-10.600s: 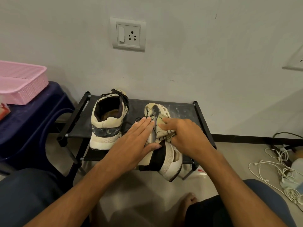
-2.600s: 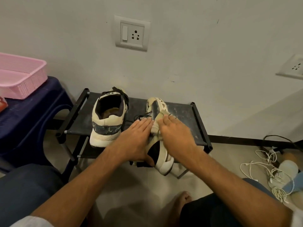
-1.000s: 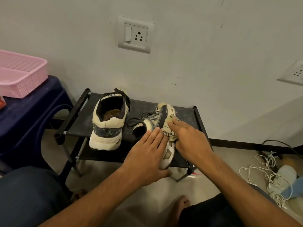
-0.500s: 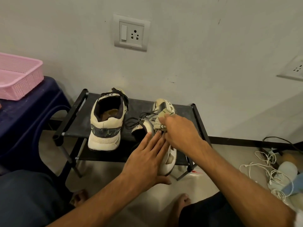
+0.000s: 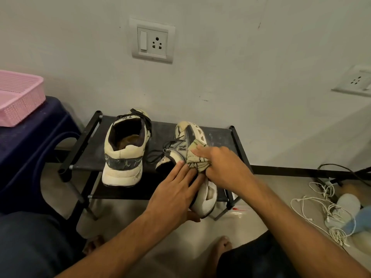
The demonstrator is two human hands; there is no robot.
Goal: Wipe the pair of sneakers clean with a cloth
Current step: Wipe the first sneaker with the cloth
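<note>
My left hand (image 5: 173, 194) clasps the tilted sneaker (image 5: 207, 197), thumb beneath; my right hand (image 5: 226, 169) grips a bunched cloth (image 5: 197, 159) against it.

On the rack (image 5: 218, 137): sneaker (image 5: 124, 157) at left, second sneaker (image 5: 206, 195) at right, cloth (image 5: 197, 160) on it; stool (image 5: 30, 141) bearing basket (image 5: 18, 99) further left.

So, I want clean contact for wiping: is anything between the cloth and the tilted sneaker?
Nothing visible. The right hand presses the bunched cloth straight onto the tilted sneaker's side. The left hand holds its heel end, beside the cloth, not under it.
</note>
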